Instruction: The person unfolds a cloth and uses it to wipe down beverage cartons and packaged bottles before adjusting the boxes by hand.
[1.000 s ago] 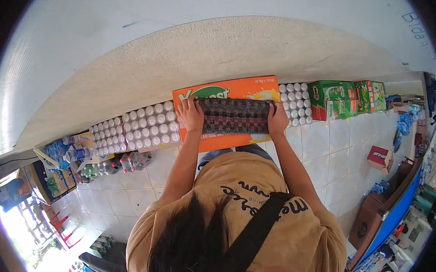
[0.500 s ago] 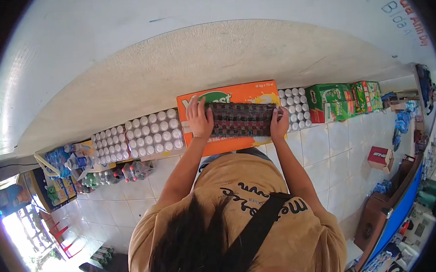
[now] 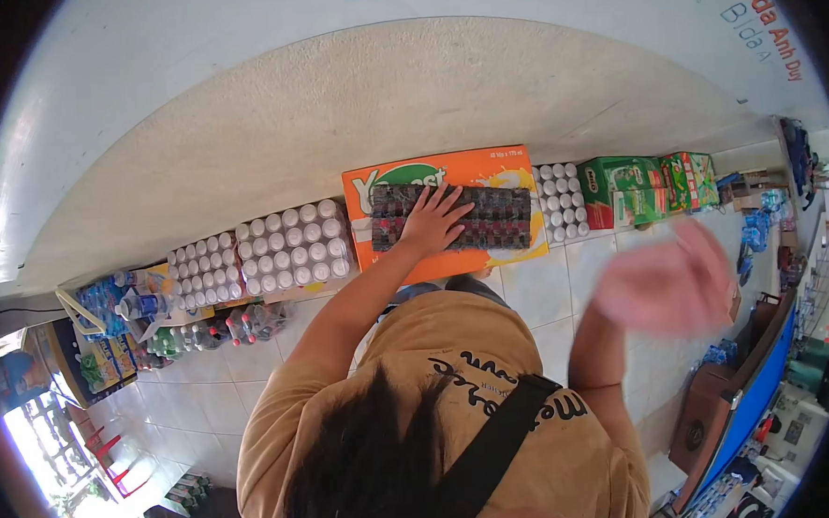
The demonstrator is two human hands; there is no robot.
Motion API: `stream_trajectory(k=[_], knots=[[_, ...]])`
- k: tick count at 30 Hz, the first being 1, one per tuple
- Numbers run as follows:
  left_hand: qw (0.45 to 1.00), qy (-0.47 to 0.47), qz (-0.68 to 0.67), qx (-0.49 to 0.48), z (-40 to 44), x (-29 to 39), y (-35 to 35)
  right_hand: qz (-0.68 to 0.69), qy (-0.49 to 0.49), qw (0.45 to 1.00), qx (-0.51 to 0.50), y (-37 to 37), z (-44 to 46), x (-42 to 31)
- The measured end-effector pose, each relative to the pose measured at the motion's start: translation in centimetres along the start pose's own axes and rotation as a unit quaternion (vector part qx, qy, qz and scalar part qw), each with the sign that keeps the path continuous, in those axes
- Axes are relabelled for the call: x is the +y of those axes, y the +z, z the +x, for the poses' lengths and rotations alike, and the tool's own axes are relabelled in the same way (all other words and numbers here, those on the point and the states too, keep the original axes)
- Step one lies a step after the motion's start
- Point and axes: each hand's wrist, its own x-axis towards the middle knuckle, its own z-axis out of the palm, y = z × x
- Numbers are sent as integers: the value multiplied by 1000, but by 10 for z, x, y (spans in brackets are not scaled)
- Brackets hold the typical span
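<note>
My left hand (image 3: pixel 436 220) lies flat with fingers spread on a dark rectangular pack (image 3: pixel 501 219) with rows of black and red; its exact kind I cannot make out. The pack rests on a large orange carton (image 3: pixel 368 261) with a green logo, which stands against the wall. Off to the right, my right hand (image 3: pixel 606 298) is raised away from the carton with a pink cloth (image 3: pixel 669 283). Cloth and hand are smeared by motion, and the cloth hides most of the fingers.
Packs of silver-topped cans (image 3: pixel 292 247) stand left of the carton, with more cans (image 3: pixel 561 200) to its right. Green boxes (image 3: pixel 631 191) follow along the wall. Bottles (image 3: pixel 249 324) sit on the tiled floor (image 3: pixel 261 370) at left. A blue-topped table (image 3: pixel 751 410) stands at right.
Both hands held the dark pack by its ends before. Now my left hand presses flat on it, and my right hand has let go and moved right with a pink cloth. The pack sits slightly farther left.
</note>
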Motion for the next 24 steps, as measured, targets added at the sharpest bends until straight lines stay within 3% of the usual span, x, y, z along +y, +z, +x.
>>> stream_trajectory(k=[1,2,4,5,16,24], knots=[[1000,1,0,14,0,1,-2,193,-101,972,85,-10,19,-18],[1000,0,-4,22,0,0,1,375,-198,890,166,-16,38,-34],[1000,0,-6,25,1,-1,2,219,-231,930,185,-7,70,-87],[1000,-3,-10,27,0,0,2,218,-230,931,183,-8,70,-87],[999,-4,-26,31,0,-2,2,340,-137,929,54,-15,72,-89],[999,-13,-14,30,2,1,1,439,-84,894,-27,-20,74,-89]])
